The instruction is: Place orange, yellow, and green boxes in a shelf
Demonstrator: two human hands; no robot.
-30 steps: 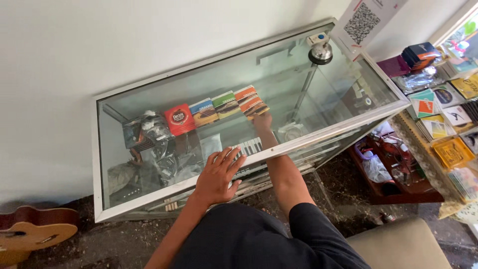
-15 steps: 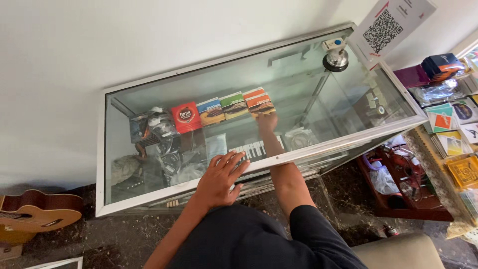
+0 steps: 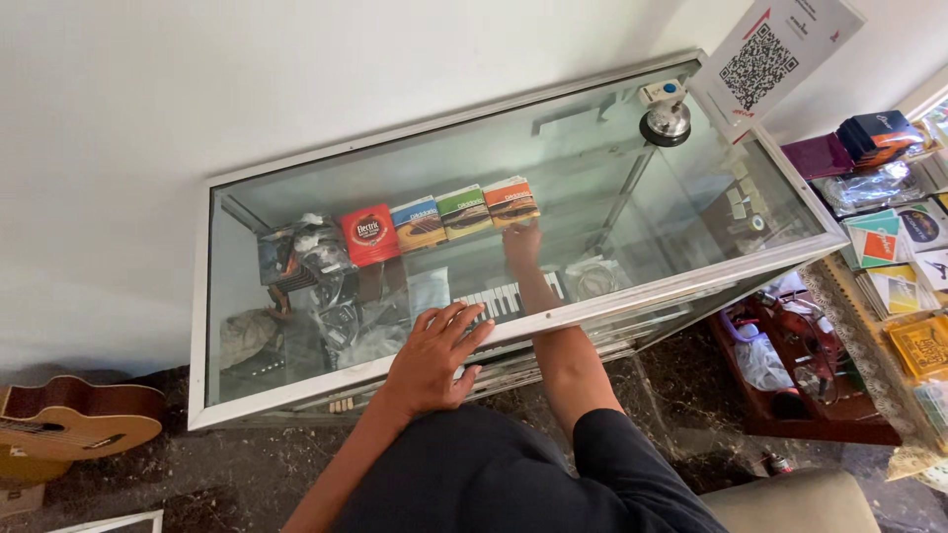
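I look down on a glass display case (image 3: pixel 296 400) with a pale metal frame. My left hand (image 3: pixel 434 357) lies flat on the glass top at its front edge, fingers spread. My right hand (image 3: pixel 521 242) reaches inside the case under the glass, its fingers at the orange packet (image 3: pixel 511 200) at the right end of a row. The row also has a red packet (image 3: pixel 368 235), a blue one (image 3: pixel 416 223) and a green one (image 3: pixel 463 210). Whether the right hand grips the orange packet is not clear. A small keyboard (image 3: pixel 504 296) lies below my right forearm.
A round metal object with a white box (image 3: pixel 666 118) sits on the glass at the back right, beside a white printed sign (image 3: pixel 775 54). Bagged items (image 3: pixel 306 252) fill the case's left side. A guitar (image 3: pixel 74 419) lies on the floor at left. Shelves of packets (image 3: pixel 904 266) stand at right.
The view has shifted so the case sits further right and lower in the frame. My left hand stays on the glass; my right hand stays at the orange packet inside.
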